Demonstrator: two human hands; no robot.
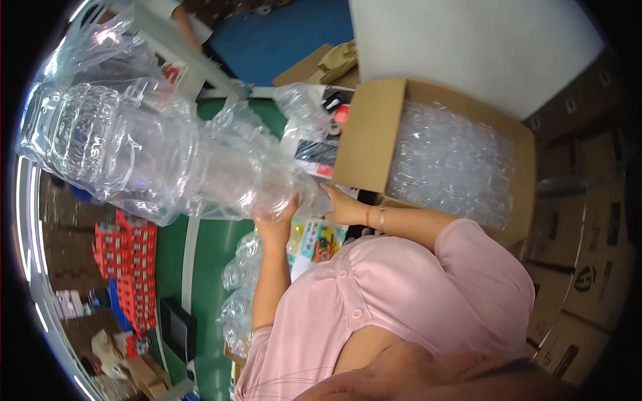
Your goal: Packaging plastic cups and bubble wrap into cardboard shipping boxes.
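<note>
A long, bulky bundle of clear plastic (154, 147) stretches from the upper left to the middle of the head view. Its glossy, ringed folds narrow toward my hands, and I cannot make out whether anything is inside. My left hand (275, 217) grips its underside near the narrow end, fingers partly hidden by the plastic. At the tip of that end, my right hand (342, 206) has its fingers curled against the plastic. A colourful printed package (314, 244) lies just below both hands.
An open cardboard box (368, 140) filled with clear plastic air cushioning (448, 167) stands to the right. More clear air cushions (241, 294) sit beside my left forearm. Red patterned boxes (127, 267) are stacked at left, brown cartons (555, 274) at right. Another person's arm (186, 27) shows far back.
</note>
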